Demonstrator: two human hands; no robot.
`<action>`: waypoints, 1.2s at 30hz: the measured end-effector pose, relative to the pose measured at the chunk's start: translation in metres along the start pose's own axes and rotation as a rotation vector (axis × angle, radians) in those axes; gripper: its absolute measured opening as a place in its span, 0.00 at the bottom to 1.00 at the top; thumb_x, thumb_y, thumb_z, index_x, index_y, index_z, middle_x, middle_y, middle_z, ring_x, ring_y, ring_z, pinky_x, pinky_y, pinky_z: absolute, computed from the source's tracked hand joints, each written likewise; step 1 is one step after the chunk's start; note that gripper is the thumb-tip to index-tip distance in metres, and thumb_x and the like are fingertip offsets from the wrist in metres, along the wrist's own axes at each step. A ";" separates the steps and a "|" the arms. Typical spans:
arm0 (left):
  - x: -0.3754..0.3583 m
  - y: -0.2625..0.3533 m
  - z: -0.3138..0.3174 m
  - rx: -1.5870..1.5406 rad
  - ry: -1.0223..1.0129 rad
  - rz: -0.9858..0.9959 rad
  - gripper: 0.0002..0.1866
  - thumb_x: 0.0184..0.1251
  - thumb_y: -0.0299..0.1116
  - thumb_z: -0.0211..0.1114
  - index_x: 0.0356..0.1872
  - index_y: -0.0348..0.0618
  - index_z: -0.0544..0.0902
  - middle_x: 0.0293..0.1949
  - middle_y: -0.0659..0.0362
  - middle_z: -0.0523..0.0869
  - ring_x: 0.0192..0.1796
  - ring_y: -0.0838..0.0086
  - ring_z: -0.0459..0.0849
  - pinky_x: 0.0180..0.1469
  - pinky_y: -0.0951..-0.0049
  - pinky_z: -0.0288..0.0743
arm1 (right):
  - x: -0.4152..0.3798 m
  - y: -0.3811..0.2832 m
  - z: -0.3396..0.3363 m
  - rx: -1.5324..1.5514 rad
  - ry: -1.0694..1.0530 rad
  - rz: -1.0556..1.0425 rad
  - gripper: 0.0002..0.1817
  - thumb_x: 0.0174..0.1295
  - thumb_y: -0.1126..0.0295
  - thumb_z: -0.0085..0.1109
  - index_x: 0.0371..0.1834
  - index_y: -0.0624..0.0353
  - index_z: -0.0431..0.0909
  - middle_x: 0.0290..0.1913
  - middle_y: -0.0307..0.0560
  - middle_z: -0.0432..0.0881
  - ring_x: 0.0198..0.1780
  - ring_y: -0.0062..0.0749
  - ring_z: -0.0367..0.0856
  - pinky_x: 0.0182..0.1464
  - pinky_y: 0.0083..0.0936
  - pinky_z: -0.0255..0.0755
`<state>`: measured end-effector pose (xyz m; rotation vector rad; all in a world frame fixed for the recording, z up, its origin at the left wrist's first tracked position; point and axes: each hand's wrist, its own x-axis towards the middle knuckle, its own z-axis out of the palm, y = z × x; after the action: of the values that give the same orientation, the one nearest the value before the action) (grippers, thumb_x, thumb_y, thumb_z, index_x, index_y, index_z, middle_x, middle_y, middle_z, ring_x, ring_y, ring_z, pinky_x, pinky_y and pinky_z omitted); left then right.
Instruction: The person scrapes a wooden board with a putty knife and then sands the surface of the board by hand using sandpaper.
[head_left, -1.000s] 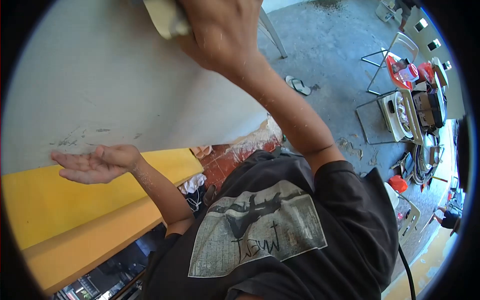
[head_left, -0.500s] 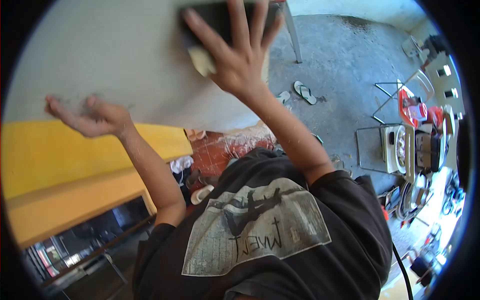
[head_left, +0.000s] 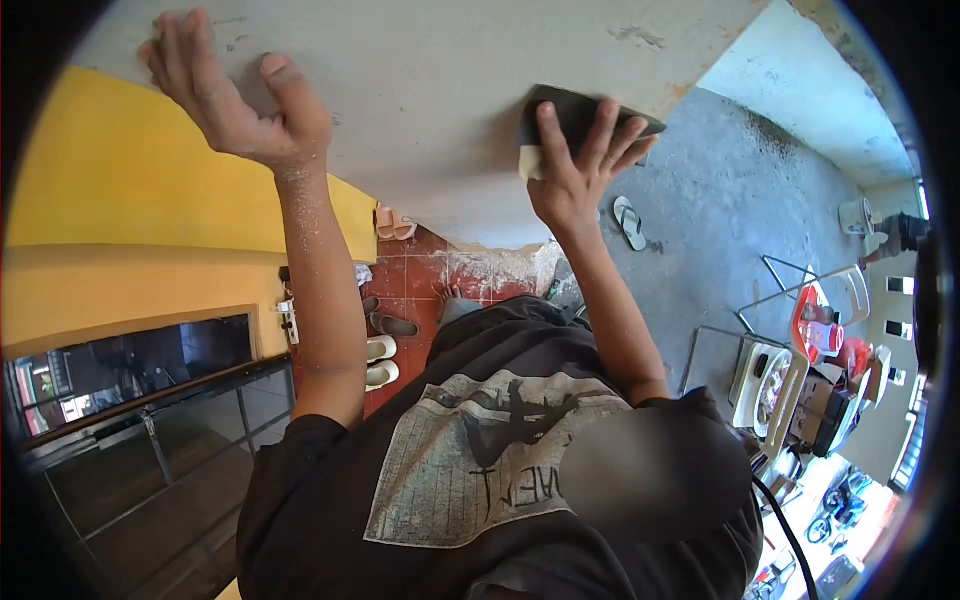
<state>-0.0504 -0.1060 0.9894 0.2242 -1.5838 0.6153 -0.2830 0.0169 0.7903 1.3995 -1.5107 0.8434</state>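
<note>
Right hand (head_left: 575,180), upper centre of frame: fingers spread flat over a dark sanding block (head_left: 580,118), pressing it against the pale grey plastered surface (head_left: 430,110) that fills the top of the frame. Block has a dark face and a lighter foam edge showing at its lower left corner, just beside the thumb. Grip is a flat palm-and-fingers press, not a wrap

Left hand (head_left: 235,95), upper left: open, nothing in it, fingertips and thumb resting on the same grey surface, well apart from the block. Forearm dusted with white powder

Grey surface shows small dark scuffs near the left fingertips and a chipped patch at upper right. Its lower edge meets a yellow wall (head_left: 130,210) at left

Below, centre: red tiled floor (head_left: 430,275) with white debris, several sandals (head_left: 380,350) on it; one flip-flop (head_left: 630,222) on the grey concrete to the right. Lower left: dark glass railing (head_left: 150,440). Right edge: folding stands and clutter, too small to identify

Person's dark printed T-shirt (head_left: 500,460) fills the bottom centre
</note>
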 end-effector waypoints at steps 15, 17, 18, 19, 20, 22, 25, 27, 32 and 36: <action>0.007 -0.005 -0.006 -0.083 -0.038 0.060 0.26 0.78 0.33 0.53 0.73 0.31 0.69 0.70 0.35 0.74 0.75 0.40 0.70 0.79 0.34 0.51 | 0.067 -0.011 -0.023 0.189 0.123 0.192 0.25 0.67 0.52 0.61 0.69 0.34 0.80 0.85 0.63 0.49 0.86 0.68 0.34 0.78 0.75 0.23; 0.008 -0.001 -0.010 -0.059 -0.048 0.003 0.26 0.80 0.34 0.52 0.74 0.35 0.68 0.71 0.35 0.73 0.75 0.38 0.68 0.78 0.33 0.52 | 0.154 -0.003 -0.057 0.163 0.174 0.301 0.30 0.64 0.53 0.62 0.71 0.41 0.79 0.84 0.70 0.48 0.85 0.71 0.35 0.78 0.73 0.23; 0.009 0.001 -0.012 -0.076 -0.050 0.001 0.26 0.80 0.33 0.50 0.73 0.30 0.67 0.72 0.36 0.72 0.77 0.38 0.65 0.79 0.36 0.51 | 0.191 0.000 -0.077 0.205 0.169 0.371 0.35 0.60 0.53 0.66 0.75 0.33 0.75 0.85 0.61 0.51 0.86 0.67 0.37 0.78 0.71 0.19; 0.011 0.003 -0.014 -0.076 -0.050 -0.019 0.26 0.80 0.33 0.49 0.74 0.30 0.67 0.73 0.36 0.71 0.77 0.37 0.65 0.79 0.36 0.51 | 0.209 0.003 -0.088 0.202 0.159 0.390 0.35 0.60 0.54 0.66 0.75 0.32 0.75 0.85 0.60 0.50 0.86 0.67 0.38 0.78 0.71 0.20; 0.011 0.005 -0.016 -0.072 -0.058 -0.039 0.26 0.80 0.33 0.48 0.74 0.30 0.66 0.73 0.35 0.71 0.77 0.37 0.65 0.79 0.36 0.51 | 0.217 0.000 -0.096 0.207 0.144 0.413 0.35 0.60 0.56 0.66 0.75 0.31 0.75 0.85 0.60 0.49 0.86 0.66 0.39 0.78 0.71 0.21; 0.007 0.004 -0.015 -0.105 -0.026 -0.042 0.27 0.80 0.34 0.47 0.75 0.32 0.66 0.74 0.35 0.70 0.78 0.37 0.64 0.79 0.36 0.51 | 0.159 -0.022 -0.052 0.156 0.191 0.359 0.34 0.59 0.58 0.67 0.73 0.30 0.76 0.85 0.57 0.50 0.86 0.66 0.40 0.79 0.72 0.24; -0.002 -0.007 -0.021 -0.132 -0.032 -0.052 0.29 0.78 0.34 0.47 0.77 0.36 0.64 0.75 0.35 0.68 0.79 0.36 0.62 0.79 0.34 0.50 | 0.039 -0.070 -0.005 0.199 0.141 0.286 0.32 0.60 0.60 0.66 0.71 0.29 0.78 0.85 0.57 0.53 0.86 0.65 0.40 0.79 0.73 0.27; -0.008 -0.010 -0.026 -0.160 -0.079 -0.066 0.31 0.74 0.33 0.47 0.78 0.39 0.63 0.75 0.35 0.68 0.79 0.35 0.61 0.79 0.32 0.49 | 0.053 -0.068 -0.005 0.206 0.169 0.312 0.31 0.60 0.61 0.65 0.71 0.30 0.79 0.84 0.59 0.53 0.86 0.66 0.39 0.79 0.74 0.27; -0.005 -0.007 -0.027 -0.177 -0.024 -0.101 0.30 0.75 0.34 0.48 0.78 0.42 0.64 0.73 0.35 0.70 0.78 0.33 0.62 0.78 0.31 0.50 | 0.230 -0.028 -0.085 0.121 0.177 0.310 0.37 0.58 0.59 0.66 0.75 0.38 0.74 0.84 0.66 0.50 0.84 0.72 0.38 0.78 0.73 0.27; -0.009 -0.007 -0.032 -0.207 -0.043 -0.139 0.29 0.76 0.35 0.46 0.77 0.48 0.65 0.75 0.37 0.69 0.78 0.32 0.61 0.79 0.30 0.46 | 0.112 -0.071 -0.020 0.184 0.197 0.346 0.32 0.59 0.56 0.66 0.71 0.36 0.78 0.84 0.65 0.51 0.84 0.73 0.38 0.76 0.78 0.27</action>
<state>-0.0178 -0.0978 0.9820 0.1913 -1.6454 0.3381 -0.2067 -0.0173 0.8948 1.1566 -1.5742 1.3232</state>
